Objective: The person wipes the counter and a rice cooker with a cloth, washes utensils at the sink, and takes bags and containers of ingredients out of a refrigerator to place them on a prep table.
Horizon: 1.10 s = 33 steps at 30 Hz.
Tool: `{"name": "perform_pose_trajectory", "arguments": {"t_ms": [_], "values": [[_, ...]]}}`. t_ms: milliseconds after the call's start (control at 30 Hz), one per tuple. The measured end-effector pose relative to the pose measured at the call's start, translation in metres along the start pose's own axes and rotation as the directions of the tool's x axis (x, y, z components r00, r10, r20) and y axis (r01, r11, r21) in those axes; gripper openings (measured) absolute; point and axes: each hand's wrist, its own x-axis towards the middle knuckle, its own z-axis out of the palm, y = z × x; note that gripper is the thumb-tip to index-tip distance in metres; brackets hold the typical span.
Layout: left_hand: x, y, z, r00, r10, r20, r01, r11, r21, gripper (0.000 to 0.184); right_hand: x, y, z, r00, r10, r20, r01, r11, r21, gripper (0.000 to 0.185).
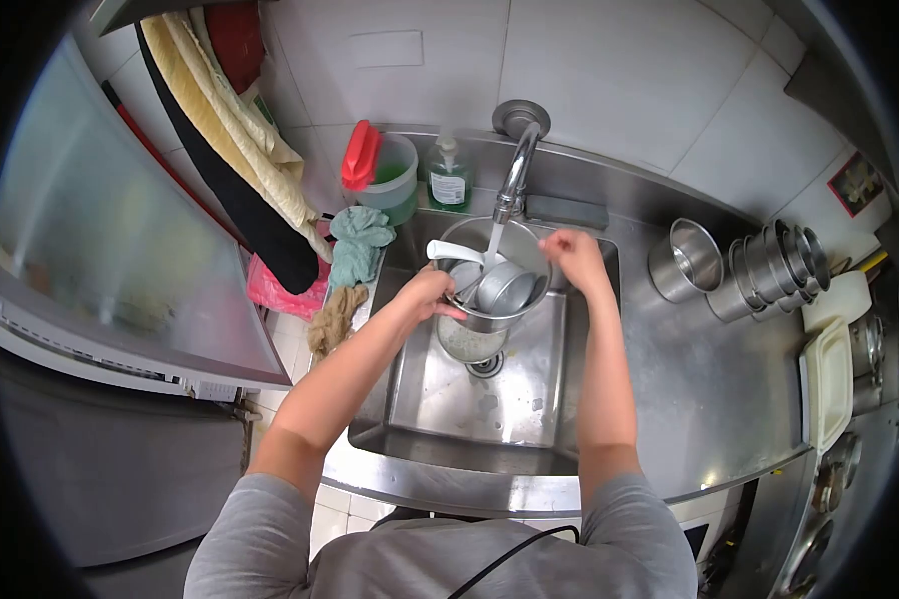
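Observation:
A steel pot point(515, 240) is held over the sink point(509, 399), under the faucet point(516, 170), with water running into it. My left hand point(431, 293) is closed on the pot's left rim, thumb low on the outside. Inside sit a small metal cup point(510, 288) and a utensil with a white handle point(453, 252) that sticks out to the left. My right hand point(573, 260) is beside the pot's right rim, fingers curled in; whether they hold anything is hidden. Below the pot a round, pale-bottomed vessel point(472, 344) shows in the sink, partly covered.
Left of the faucet stand a jug with a red handle point(362, 157) and a green soap bottle point(449, 185). A green cloth point(360, 240) and a brown cloth point(336, 319) lie at the sink's left edge. Steel pots point(685, 262) and stacked pots point(769, 270) are on the right counter.

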Motion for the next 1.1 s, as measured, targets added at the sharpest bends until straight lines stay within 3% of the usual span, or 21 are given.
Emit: {"name": "perform_pose_trajectory", "arguments": {"t_ms": [33, 100, 133, 200, 300, 333, 367, 467, 533, 600, 633, 700, 767, 800, 867, 900, 967, 1033, 1100], "values": [[0.000, -0.001, 0.002, 1.000, -0.009, -0.018, 0.009, 1.000, -0.009, 0.052, -0.018, -0.016, -0.004, 1.000, 0.000, 0.005, 0.000, 1.000, -0.003, 0.016], [0.002, -0.001, 0.003, 0.999, -0.031, -0.033, 0.031, 0.999, -0.016, 0.054, -0.044, -0.044, -0.004, 0.966, -0.225, 0.128, 0.236, 0.968, -0.079, 0.011], [0.002, -0.001, 0.003, 1.000, -0.023, -0.019, 0.023, 1.000, 0.000, 0.055, -0.045, -0.044, 0.003, 0.966, -0.224, 0.133, 0.235, 0.969, -0.080, 0.011], [-0.001, -0.001, 0.007, 0.999, -0.014, -0.029, 0.015, 1.000, 0.020, 0.056, -0.044, -0.043, 0.017, 0.873, -0.479, 0.092, 0.476, 0.796, -0.374, 0.010], [0.000, -0.004, 0.007, 1.000, -0.002, -0.005, 0.002, 1.000, 0.027, 0.056, -0.044, -0.058, 0.029, 0.880, -0.438, 0.184, 0.474, 0.783, -0.402, 0.022], [-0.001, -0.005, 0.008, 1.000, -0.001, -0.005, 0.002, 1.000, 0.027, 0.056, -0.044, -0.053, 0.041, 0.867, -0.467, 0.172, 0.486, 0.720, -0.495, 0.045], [-0.002, -0.007, 0.009, 1.000, -0.003, -0.005, 0.003, 1.000, 0.015, 0.056, -0.042, -0.051, 0.049, 0.867, -0.468, 0.173, 0.487, 0.719, -0.495, 0.045], [-0.003, -0.011, 0.014, 1.000, -0.016, -0.002, 0.016, 1.000, 0.015, 0.056, -0.036, -0.049, 0.071, 0.868, -0.464, 0.175, 0.473, 0.669, -0.574, 0.071], [-0.004, -0.012, 0.012, 1.000, -0.028, -0.004, 0.028, 0.999, 0.026, 0.055, -0.032, -0.057, 0.068, 0.884, -0.391, 0.257, 0.465, 0.677, -0.570, 0.066], [-0.005, -0.011, 0.008, 0.990, -0.074, 0.120, 0.083, 0.994, -0.068, 0.053, -0.027, -0.057, 0.070, 0.888, -0.313, 0.338, 0.458, 0.685, -0.568, 0.060], [-0.007, -0.012, 0.009, 0.990, -0.076, 0.121, 0.084, 0.994, -0.069, 0.053, -0.023, -0.053, 0.073, 0.910, -0.272, 0.313, 0.409, 0.716, -0.565, 0.054], [-0.010, -0.016, 0.013, 0.998, 0.000, -0.057, 0.000, 1.000, -0.009, 0.049, -0.018, -0.045, 0.077, 0.931, -0.225, 0.288, 0.355, 0.745, -0.565, 0.048], [-0.003, -0.020, 0.007, 1.000, -0.028, -0.006, 0.028, 1.000, -0.003, 0.047, -0.016, -0.039, 0.078, 0.960, -0.256, 0.111, 0.277, 0.828, -0.488, 0.040], [0.000, -0.022, 0.004, 0.998, -0.051, 0.041, 0.051, 0.999, 0.006, 0.045, -0.014, -0.042, 0.071, 0.960, -0.255, 0.112, 0.277, 0.827, -0.489, 0.040], [0.001, -0.024, 0.002, 0.997, -0.074, 0.032, 0.075, 0.996, -0.047, 0.045, -0.012, -0.052, 0.052, 0.952, 0.117, 0.282, 0.060, 0.833, -0.550, 0.049], [0.002, -0.025, 0.000, 0.995, -0.098, 0.025, 0.100, 0.990, -0.099, 0.046, -0.013, -0.048, 0.046, 0.952, 0.117, 0.282, 0.060, 0.833, -0.550, 0.049], [0.006, -0.029, -0.004, 0.995, -0.099, 0.029, 0.101, 0.991, -0.086, 0.047, -0.016, -0.041, 0.034, 0.870, -0.134, 0.474, 0.312, 0.894, -0.321, 0.062], [0.002, -0.030, -0.005, 0.994, -0.101, 0.032, 0.103, 0.992, -0.076, 0.047, -0.019, -0.036, 0.031, 0.822, -0.116, 0.557, 0.332, 0.893, -0.303, 0.066], [-0.002, -0.030, -0.004, 0.998, -0.049, 0.039, 0.050, 0.999, -0.022, 0.048, -0.020, -0.032, 0.035, 0.765, -0.155, 0.625, 0.474, 0.792, -0.384, 0.061]]}}
